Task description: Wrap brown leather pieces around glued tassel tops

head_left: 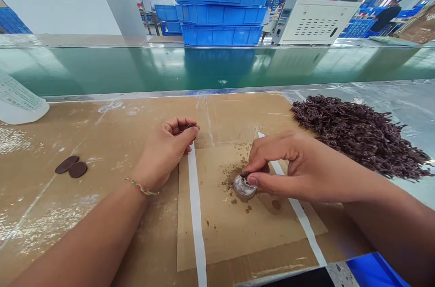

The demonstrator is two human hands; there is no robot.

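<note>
My left hand (173, 142) is closed, pinching a small dark disc (191, 126) between thumb and fingers above the top of the left white tape strip (195, 196). My right hand (278, 165) pinches a small dark brown piece (244, 174) at the rim of a small round dish (244, 187) with whitish, wet-looking contents. Under the dish lies a cardboard sheet (224, 237), with dark wet spots around the dish. Two dark brown discs (78, 169) lie touching on the table at the left.
A heap of dark brown pieces (356, 133) sits at the right. A white translucent bottle (20, 99) stands at the left edge. Beyond a green belt (136, 69) are stacked blue crates (222, 11) and a pale metal box (314, 22). Several people are in the background.
</note>
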